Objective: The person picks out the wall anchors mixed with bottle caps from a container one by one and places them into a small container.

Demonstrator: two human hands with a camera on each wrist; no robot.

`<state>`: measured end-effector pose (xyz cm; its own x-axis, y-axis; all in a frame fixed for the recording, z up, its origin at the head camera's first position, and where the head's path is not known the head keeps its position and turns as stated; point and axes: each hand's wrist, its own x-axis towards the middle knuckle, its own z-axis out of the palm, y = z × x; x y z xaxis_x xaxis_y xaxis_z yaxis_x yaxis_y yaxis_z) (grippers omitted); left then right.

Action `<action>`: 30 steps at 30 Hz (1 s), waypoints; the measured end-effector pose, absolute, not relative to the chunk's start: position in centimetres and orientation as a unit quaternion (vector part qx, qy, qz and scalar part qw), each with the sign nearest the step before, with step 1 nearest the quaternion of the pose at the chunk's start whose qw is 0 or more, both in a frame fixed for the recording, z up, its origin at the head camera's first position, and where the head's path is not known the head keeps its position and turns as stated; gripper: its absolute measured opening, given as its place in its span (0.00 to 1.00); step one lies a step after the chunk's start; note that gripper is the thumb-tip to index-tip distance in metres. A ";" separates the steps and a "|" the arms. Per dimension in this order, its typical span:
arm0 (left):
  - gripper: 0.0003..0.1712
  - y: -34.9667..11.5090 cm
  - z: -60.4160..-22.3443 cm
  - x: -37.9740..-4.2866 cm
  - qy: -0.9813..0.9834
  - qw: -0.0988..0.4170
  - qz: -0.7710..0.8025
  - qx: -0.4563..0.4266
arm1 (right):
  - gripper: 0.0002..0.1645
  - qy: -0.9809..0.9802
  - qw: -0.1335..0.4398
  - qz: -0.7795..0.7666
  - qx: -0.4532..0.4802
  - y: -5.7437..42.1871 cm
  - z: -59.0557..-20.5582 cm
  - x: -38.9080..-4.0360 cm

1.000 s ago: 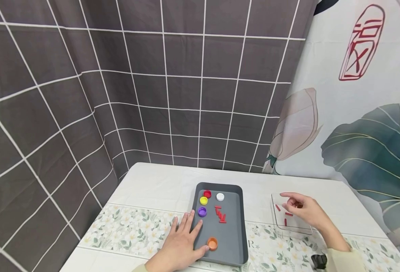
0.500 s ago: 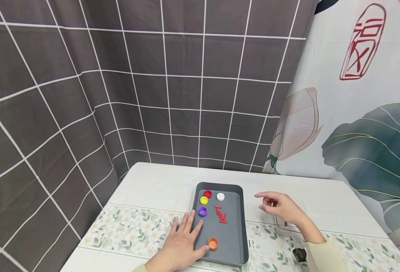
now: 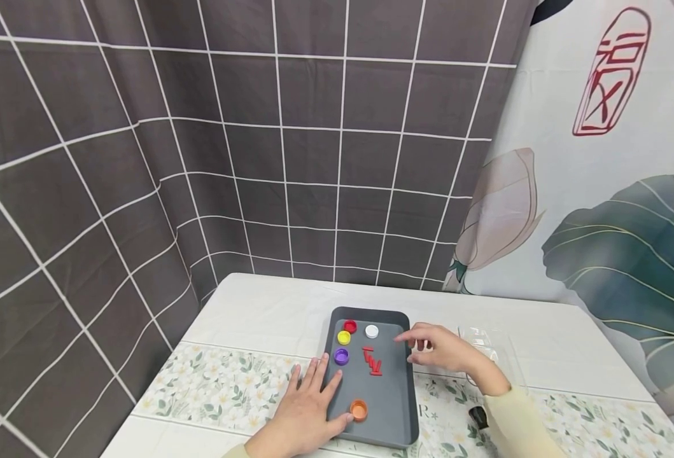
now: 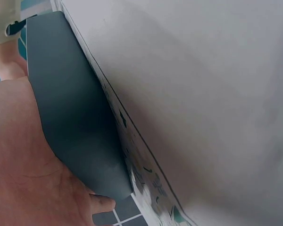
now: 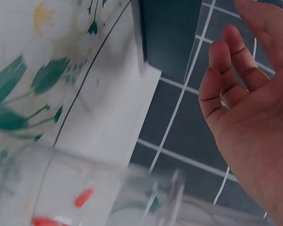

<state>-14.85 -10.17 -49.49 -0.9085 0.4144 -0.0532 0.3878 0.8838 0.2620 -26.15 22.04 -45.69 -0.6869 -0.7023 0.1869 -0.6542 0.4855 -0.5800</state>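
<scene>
My left hand [image 3: 305,410] lies with fingers spread on the left rim of a dark grey tray [image 3: 391,407], its thumb beside an orange cap [image 3: 358,410]. In the tray's far part are a red cap [image 3: 350,326], a yellow cap [image 3: 344,338], a purple cap [image 3: 341,356] and a white cap [image 3: 372,331]. Several short red sticks [image 3: 378,366] lie near the tray's middle. Over the right rim hovers my right hand [image 3: 442,348], index finger reaching out and the other fingers bent. I cannot tell whether a small piece sits between its fingertips.
A clear plastic box [image 3: 511,359] stands to the tray's right, partly behind the right forearm. Red pieces [image 5: 84,197] show through its wall in the right wrist view. A flowered strip [image 3: 228,388] crosses the white table. A dark gridded curtain [image 3: 308,159] hangs behind.
My right hand has travelled left from above the clear box to the tray's right rim. The left hand, the caps and the sticks in the tray stay where they were.
</scene>
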 end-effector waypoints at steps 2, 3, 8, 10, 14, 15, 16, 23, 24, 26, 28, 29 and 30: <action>0.48 -10.2 -49.5 -14.8 0.969 0.053 0.122 0.207 | 0.21 0.864 0.056 -0.300 -0.402 21.2 -45.6 -26.4; 0.48 -10.2 -49.5 -14.9 0.969 0.052 0.122 0.207 | 0.21 0.864 0.064 -0.291 -0.407 20.8 -45.5 -26.5; 0.48 -10.3 -49.8 -15.0 0.969 0.049 0.122 0.208 | 0.21 0.865 0.095 -0.240 -0.430 18.7 -45.5 -26.9; 0.48 -10.3 -49.9 -15.2 0.970 0.051 0.120 0.206 | 0.22 0.866 0.108 -0.221 -0.435 18.0 -45.6 -27.1; 0.48 -10.3 -50.0 -15.3 0.971 0.056 0.113 0.203 | 0.23 0.868 0.133 -0.188 -0.441 16.8 -46.0 -27.5; 0.48 -10.2 -50.0 -15.3 0.971 0.058 0.112 0.203 | 0.23 0.867 0.136 -0.182 -0.443 16.6 -46.1 -27.6; 0.48 -10.2 -50.1 -15.3 0.971 0.059 0.112 0.203 | 0.24 0.866 0.138 -0.177 -0.446 16.4 -46.2 -27.7; 0.48 -10.2 -49.9 -15.3 0.970 0.060 0.114 0.206 | 0.25 0.863 0.135 -0.152 -0.462 15.6 -47.1 -28.3; 0.48 -10.2 -49.9 -15.3 0.970 0.061 0.112 0.205 | 0.25 0.864 0.133 -0.147 -0.463 15.5 -47.2 -28.4; 0.48 -10.2 -49.7 -15.3 0.970 0.064 0.112 0.206 | 0.24 0.864 0.130 -0.140 -0.466 15.3 -47.4 -28.5; 0.48 -10.2 -49.6 -15.2 0.970 0.066 0.113 0.206 | 0.24 0.863 0.130 -0.138 -0.469 15.2 -47.5 -28.5; 0.48 -10.2 -49.5 -15.2 0.970 0.066 0.113 0.206 | 0.24 0.862 0.130 -0.137 -0.470 15.2 -47.5 -28.5; 0.48 -10.2 -49.4 -15.1 0.970 0.067 0.114 0.206 | 0.23 0.862 0.130 -0.137 -0.471 15.2 -47.6 -28.5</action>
